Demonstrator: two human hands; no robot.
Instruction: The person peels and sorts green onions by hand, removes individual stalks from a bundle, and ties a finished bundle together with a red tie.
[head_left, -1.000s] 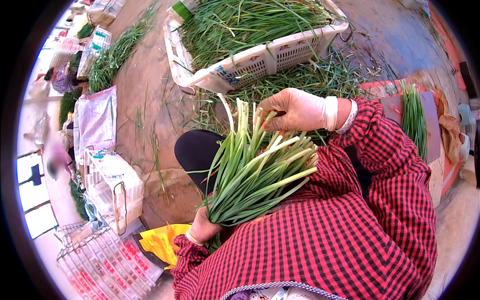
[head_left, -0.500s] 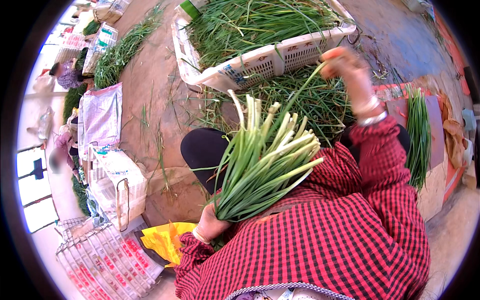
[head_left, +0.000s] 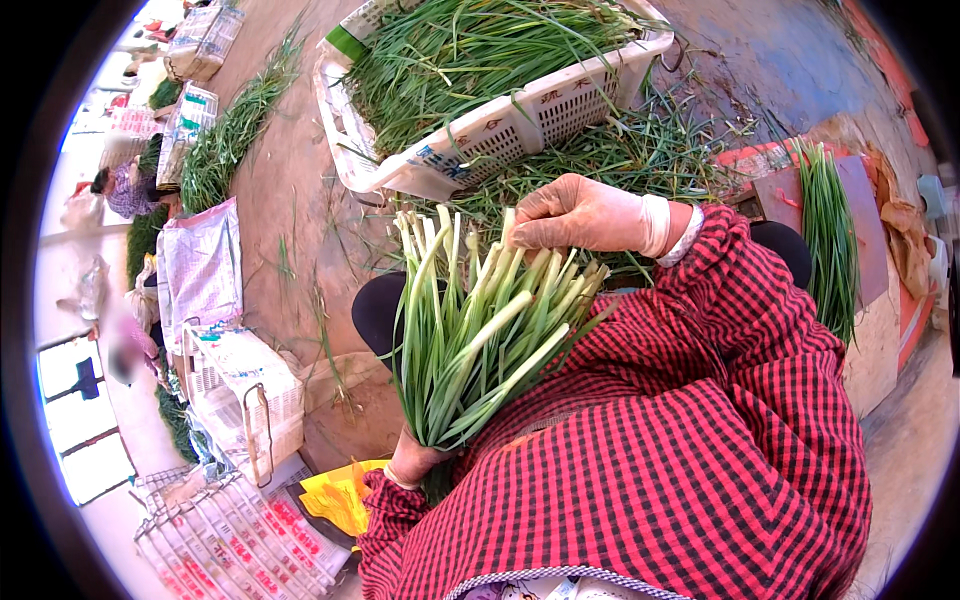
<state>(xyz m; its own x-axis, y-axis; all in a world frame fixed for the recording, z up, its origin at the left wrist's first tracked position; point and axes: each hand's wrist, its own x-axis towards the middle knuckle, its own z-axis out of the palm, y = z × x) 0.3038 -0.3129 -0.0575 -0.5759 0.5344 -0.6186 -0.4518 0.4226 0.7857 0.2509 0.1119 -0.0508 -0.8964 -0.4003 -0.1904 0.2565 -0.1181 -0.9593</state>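
Brown, scuffed floor [head_left: 295, 215] strewn with green scraps stretches beyond the hands of a seated person in a red-and-black checked garment [head_left: 650, 480]. Near the body, a loose bundle of long green leaves with pale stems [head_left: 470, 345] stands tilted between the two hands. Low down, the left hand [head_left: 413, 462] is closed round the leafy end, its fingers mostly hidden; gripping there seems to let the pale ends fan out freely. Above, the right hand [head_left: 575, 215], in what looks like a thin, soiled white glove, pinches a pale stem end between thumb and fingers, probably to handle one stalk apart from the rest.

Just beyond the right hand lies a heap of loose green leaves [head_left: 650, 150]. Past it sits a white slatted plastic crate [head_left: 590, 105] piled with more greens, apparently placed ahead for easy reach. Well to the right of the right hand, a neat, straight green bundle [head_left: 828, 240] rests apart, perhaps to stay tidy. Just left of the left hand is a crumpled yellow plastic bag [head_left: 340, 497].
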